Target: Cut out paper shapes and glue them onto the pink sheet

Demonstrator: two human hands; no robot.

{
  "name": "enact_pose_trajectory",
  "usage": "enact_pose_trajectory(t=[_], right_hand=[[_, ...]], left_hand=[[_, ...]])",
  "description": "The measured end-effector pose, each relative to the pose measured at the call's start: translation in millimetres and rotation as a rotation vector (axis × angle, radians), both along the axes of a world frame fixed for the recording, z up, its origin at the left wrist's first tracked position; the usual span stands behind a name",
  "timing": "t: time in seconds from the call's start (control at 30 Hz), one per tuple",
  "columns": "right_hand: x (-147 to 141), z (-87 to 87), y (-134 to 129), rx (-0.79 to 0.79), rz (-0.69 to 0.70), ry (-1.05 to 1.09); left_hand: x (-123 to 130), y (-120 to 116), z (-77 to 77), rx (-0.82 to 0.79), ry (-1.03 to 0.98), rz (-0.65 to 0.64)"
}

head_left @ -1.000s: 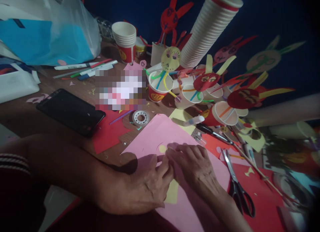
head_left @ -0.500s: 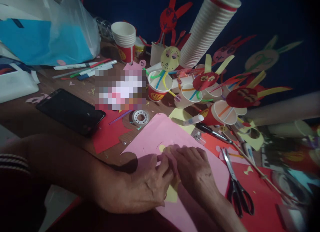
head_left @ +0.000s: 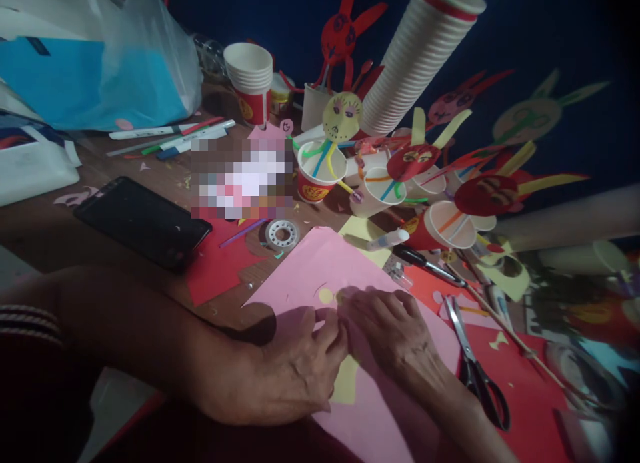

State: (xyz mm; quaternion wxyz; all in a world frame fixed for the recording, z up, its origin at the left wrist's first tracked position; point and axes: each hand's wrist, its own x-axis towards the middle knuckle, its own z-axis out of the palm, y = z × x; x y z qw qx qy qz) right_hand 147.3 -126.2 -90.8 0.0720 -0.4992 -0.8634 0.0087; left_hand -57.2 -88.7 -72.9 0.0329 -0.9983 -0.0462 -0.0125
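Note:
My left hand (head_left: pixel 295 366) rests over a pink paper sheet (head_left: pixel 310 263), its fingers curled inward and close to the right fingertips. Beside it my right hand (head_left: pixel 393 326) bends its fingers down onto the same sheet. What either hand pinches is hidden by the fingers. A small yellow paper circle (head_left: pixel 326 296) lies just beyond the fingertips, and a yellow-green bit (head_left: pixel 340 295) shows at the right fingertips. Under the hands, nearer to me, is a yellow paper piece (head_left: pixel 345 383), partly covered by the left hand.
Scissors (head_left: pixel 473 370) lie on red paper (head_left: pixel 525 376) at the right. A tape roll (head_left: pixel 283 234), a glue stick (head_left: pixel 390 239) and a phone (head_left: pixel 143 220) lie around the sheet. Behind stand paper cups with puppets (head_left: pixel 323 173), a tall cup stack (head_left: pixel 425 56) and a plastic bag (head_left: pixel 165 56).
My right hand has shifted slightly to the right and its forearm has swung right, leaving a gap between the hands. The left hand stays almost in place.

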Motion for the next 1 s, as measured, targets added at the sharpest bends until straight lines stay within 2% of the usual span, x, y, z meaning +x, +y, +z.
enact_pose_trajectory(t=[0.27,0.43,0.57,0.7,0.83,1.0], right_hand=[[-15.1,5.7,-7.9,-0.071,-0.169,0.112],[-2.4,8.4,-7.4,0.047,-0.252,0.193],[3.0,8.0,-7.3,0.072,-0.213,0.114],[-1.9,6.1,-7.1,-0.006,-0.144,0.067],[-7.7,3.6,-6.0,-0.068,-0.141,0.053],[-13.2,0.4,-8.5,-0.089,-0.174,0.075]], left_hand=[[-0.3,-1.1,-3.2,-0.015,0.009,0.021],[-1.2,-3.6,-5.0,0.005,0.019,0.013],[-0.8,-3.8,-6.3,0.018,0.003,0.007],[-0.1,-1.5,-2.9,0.012,-0.011,0.005],[0.1,0.1,0.8,0.014,-0.027,0.016],[-0.3,-0.8,-1.4,0.029,-0.025,0.013]])
